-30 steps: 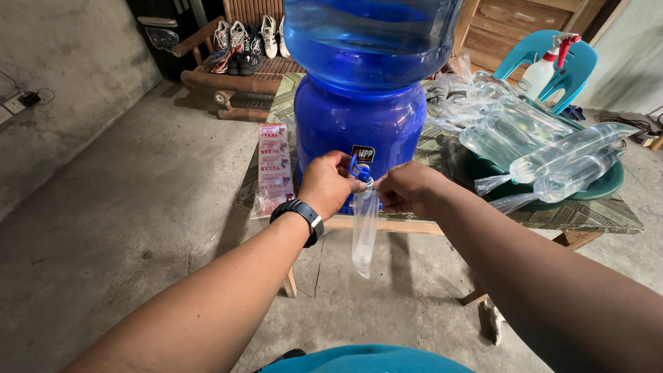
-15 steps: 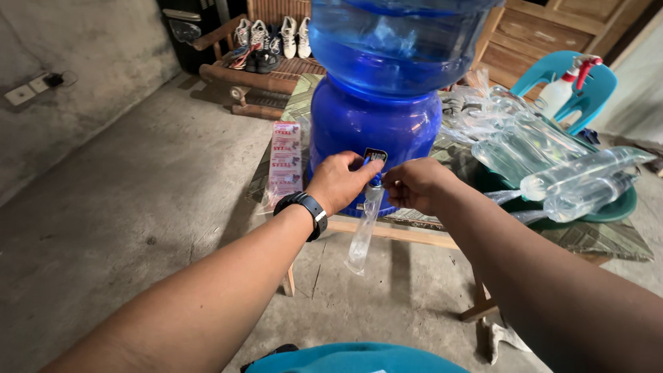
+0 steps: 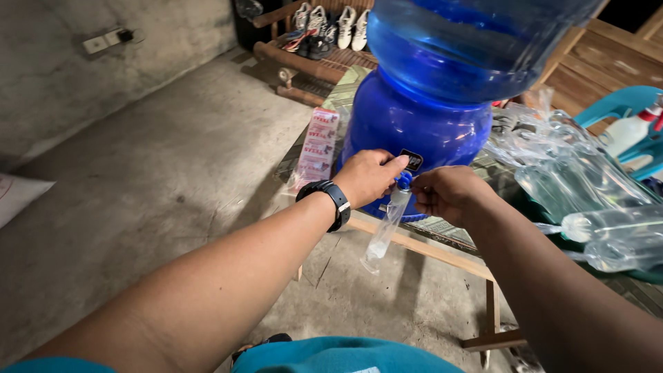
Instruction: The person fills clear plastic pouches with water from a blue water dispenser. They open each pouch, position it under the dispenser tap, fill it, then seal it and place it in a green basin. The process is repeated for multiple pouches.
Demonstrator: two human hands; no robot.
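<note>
Both hands meet at the small blue tap (image 3: 404, 181) on the front of the blue water dispenser (image 3: 414, 128), which stands on the bench (image 3: 442, 249) with a large blue water bottle (image 3: 469, 41) turned upside down on top of it. The left hand (image 3: 367, 177), with a black watch (image 3: 330, 200) on its wrist, rests against the dispenser with its fingers (image 3: 394, 166) curled narrowly over the top of the tap. The right hand (image 3: 449, 195) comes in from the other side, its fingers closed on the mouth of a long clear plastic bag (image 3: 385, 228) and holding it up around the spout. The bag hangs straight below the tap, its long axis running down and slightly toward the left, out past the bench edge over the concrete floor (image 3: 159, 186); a little water shows at its bottom end. So the bag's opening lies just between the two hands, touching the right fingers and directly under the left ones, with the right hand the one that carries it. On the bench to the right lies a heap of filled clear bags (image 3: 587, 200) in a green basin (image 3: 646, 275); a packet of red-and-white wrappers (image 3: 316, 148) sits beside the dispenser on the left. Shoes (image 3: 331, 24) line a wooden rack behind.
</note>
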